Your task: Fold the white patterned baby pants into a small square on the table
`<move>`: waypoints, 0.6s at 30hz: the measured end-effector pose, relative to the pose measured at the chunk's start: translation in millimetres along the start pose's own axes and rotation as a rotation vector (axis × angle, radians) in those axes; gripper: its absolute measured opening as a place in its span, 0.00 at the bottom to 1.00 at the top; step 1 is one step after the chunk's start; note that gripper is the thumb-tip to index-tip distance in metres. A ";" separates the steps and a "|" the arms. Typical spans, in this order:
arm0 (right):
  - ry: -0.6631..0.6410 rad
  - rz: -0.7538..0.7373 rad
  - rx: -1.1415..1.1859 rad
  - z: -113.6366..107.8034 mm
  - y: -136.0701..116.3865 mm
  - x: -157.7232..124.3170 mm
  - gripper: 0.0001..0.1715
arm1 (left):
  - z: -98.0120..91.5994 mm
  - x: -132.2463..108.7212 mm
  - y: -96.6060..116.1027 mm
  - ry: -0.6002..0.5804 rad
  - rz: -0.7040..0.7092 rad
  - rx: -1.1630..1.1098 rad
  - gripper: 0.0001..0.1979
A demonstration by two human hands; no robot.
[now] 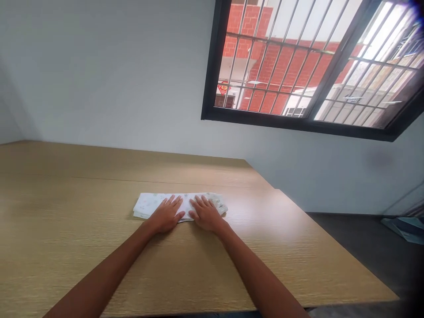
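Observation:
A white cloth with small printed figures lies folded into a long flat strip on the wooden table. Its right end looks ruffled, while the left end shows stacked layers. My left hand rests palm down on the middle of the strip, fingers stretched out. Just to the right, my right hand also lies flat on the cloth, near the ruffled end, with its fingers spread. A small gap separates the two hands. Parts of the cloth are hidden beneath them.
The light wooden table has a seam across its far part and a slanting right edge. Behind it stands a pale wall with a dark-framed, barred window. Dark floor shows at the right, with a bluish item on it.

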State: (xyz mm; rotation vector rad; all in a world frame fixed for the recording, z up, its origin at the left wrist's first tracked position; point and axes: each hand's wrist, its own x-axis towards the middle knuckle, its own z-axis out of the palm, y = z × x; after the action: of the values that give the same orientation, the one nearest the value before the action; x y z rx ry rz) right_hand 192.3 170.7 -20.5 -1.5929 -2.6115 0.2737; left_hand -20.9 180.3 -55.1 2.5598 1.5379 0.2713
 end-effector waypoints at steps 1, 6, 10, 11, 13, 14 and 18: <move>-0.053 0.020 0.007 -3.1 0.0 -0.9 0.36 | -0.9 -1.3 -0.4 -0.021 0.001 -0.011 0.35; -0.188 0.068 -0.005 -22.4 -5.0 -10.3 0.41 | -10.7 -10.6 3.3 -0.111 0.016 -0.030 0.37; -0.012 0.176 -0.019 -27.1 -19.0 -17.7 0.33 | -16.6 -15.3 17.2 -0.134 0.069 -0.048 0.38; 0.078 0.221 -0.022 -25.5 -22.3 -17.5 0.33 | -18.3 -14.4 21.5 -0.115 0.090 -0.060 0.37; 0.252 0.230 -0.026 -19.0 -26.6 -14.2 0.32 | -20.9 -10.0 30.7 -0.038 0.103 -0.102 0.29; 0.315 0.170 -0.012 -14.5 -27.4 -11.4 0.29 | -21.1 -6.9 35.3 0.019 0.103 -0.127 0.24; 0.314 -0.157 0.174 3.6 -24.6 -1.2 0.28 | -9.4 3.0 49.3 0.162 0.237 -0.166 0.17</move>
State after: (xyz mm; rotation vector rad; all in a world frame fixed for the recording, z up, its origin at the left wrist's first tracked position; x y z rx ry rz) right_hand 170.8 158.2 -19.3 -1.2532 -2.3823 0.2142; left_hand 20.7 160.2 -35.1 2.6392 1.1973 0.6193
